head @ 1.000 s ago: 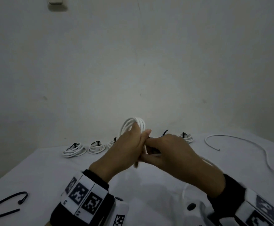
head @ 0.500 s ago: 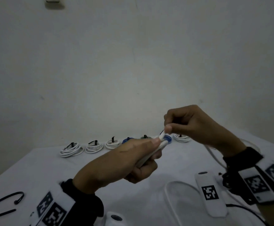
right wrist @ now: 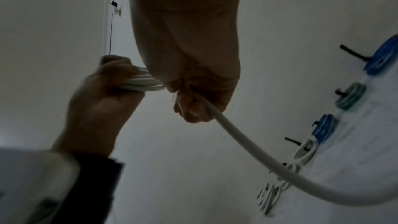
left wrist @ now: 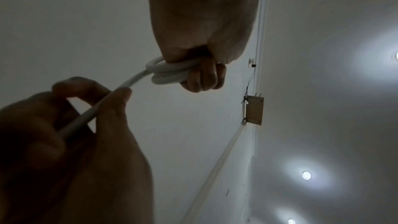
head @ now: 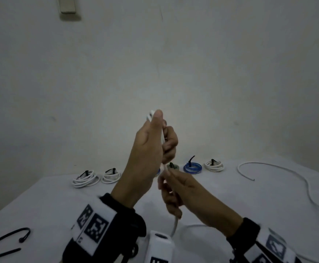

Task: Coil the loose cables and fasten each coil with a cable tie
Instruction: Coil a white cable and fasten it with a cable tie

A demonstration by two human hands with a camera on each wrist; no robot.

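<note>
My left hand (head: 147,149) is raised above the table, its fingers (left wrist: 204,77) curled round a small coil of white cable (left wrist: 170,72). The coil's top (head: 151,114) shows past my thumb. Just below, my right hand (head: 183,192) pinches the free strand of that cable (left wrist: 96,108) between thumb and fingers (right wrist: 191,108). The strand (right wrist: 247,151) hangs down from it toward the table. Two black cable ties (head: 7,238) lie at the table's near left.
Several tied coils stand in a row at the back of the white table (head: 41,205): white ones (head: 85,178), a greenish one (head: 173,166), a blue one (head: 192,167). A loose white cable (head: 287,171) curves over the right side. A wall is close behind.
My left hand has risen and turned upright with the coil. My right hand, up at the right half a second ago, has dropped below the left hand along the strand.
</note>
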